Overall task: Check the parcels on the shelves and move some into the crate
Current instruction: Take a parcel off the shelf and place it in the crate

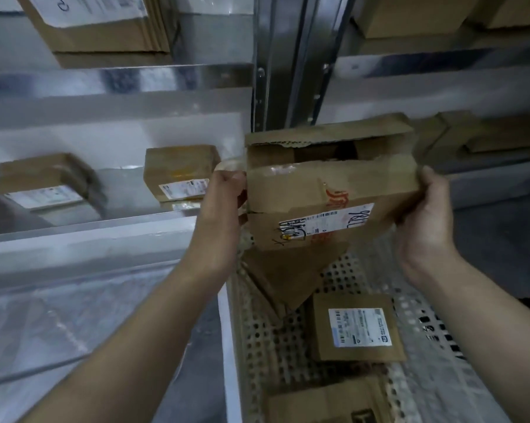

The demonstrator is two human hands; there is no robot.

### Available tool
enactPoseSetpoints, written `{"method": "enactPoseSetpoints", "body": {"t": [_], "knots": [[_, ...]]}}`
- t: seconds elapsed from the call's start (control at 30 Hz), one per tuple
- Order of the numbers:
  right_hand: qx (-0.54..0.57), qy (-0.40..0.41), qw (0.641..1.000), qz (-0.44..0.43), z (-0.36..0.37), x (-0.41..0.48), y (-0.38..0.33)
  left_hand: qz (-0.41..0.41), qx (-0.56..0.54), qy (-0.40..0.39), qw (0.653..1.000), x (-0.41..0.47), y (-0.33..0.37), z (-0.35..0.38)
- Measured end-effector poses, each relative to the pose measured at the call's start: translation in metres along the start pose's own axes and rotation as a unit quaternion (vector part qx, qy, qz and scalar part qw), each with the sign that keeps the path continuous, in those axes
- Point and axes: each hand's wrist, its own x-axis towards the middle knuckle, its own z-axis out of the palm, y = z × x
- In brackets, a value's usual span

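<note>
While it hangs over the far end of the white perforated crate (259, 331), the torn brown parcel (318, 184) is held at both ends. The left hand (224, 206) grips its left edge, fingers curled round the cardboard. The right hand (425, 218) clasps the right end with the thumb on the near face; its other fingers are hidden behind. A white barcode label with handwriting faces the camera. Inside the crate lie a labelled parcel (358, 328), a plain brown parcel (288, 279) just under the held one, and a third parcel (327, 401) at the near end. To the left, a small box (178, 172) and a blurred box (44, 181) sit on a metal shelf (89, 221).
</note>
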Motion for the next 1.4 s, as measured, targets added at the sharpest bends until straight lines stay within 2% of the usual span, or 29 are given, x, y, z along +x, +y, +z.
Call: {"method": "enactPoseSetpoints", "body": {"t": [0.13,0.33,0.43,0.5,0.63,0.77,0.93,1.03,1.17,1.4], "knots": [[-0.015,0.012,1.0,0.01,-0.015,0.021,0.043,-0.008,0.034,0.024,0.999,0.006,-0.03,0.017],[-0.04,0.037,0.998,0.025,-0.029,0.047,0.097,-0.065,0.056,0.05,0.995,0.01,-0.057,0.035],[-0.081,0.064,0.994,0.041,-0.035,0.055,0.12,-0.094,0.094,0.047,0.99,0.013,-0.072,0.037],[-0.131,0.077,0.987,0.06,-0.04,0.056,0.133,-0.118,0.126,0.015,0.985,0.016,-0.077,0.039],[-0.218,0.063,0.968,0.105,-0.049,0.052,0.146,-0.145,0.109,-0.001,0.983,0.024,-0.088,0.038],[-0.269,0.028,0.958,0.095,-0.048,0.055,0.141,-0.151,0.097,-0.01,0.984,0.03,-0.088,0.039],[-0.301,0.056,0.952,-0.024,-0.039,0.054,0.121,-0.07,0.124,0.003,0.99,0.031,-0.079,0.033],[-0.302,0.033,0.948,-0.093,-0.032,0.047,0.105,-0.005,0.113,0.005,0.994,0.028,-0.071,0.024],[-0.235,-0.01,0.965,-0.114,-0.006,0.036,0.072,0.043,0.13,-0.002,0.991,0.024,-0.043,0.014],[-0.208,-0.053,0.963,-0.164,0.06,-0.004,0.013,0.163,0.171,0.026,0.971,0.019,0.033,-0.018]]}}
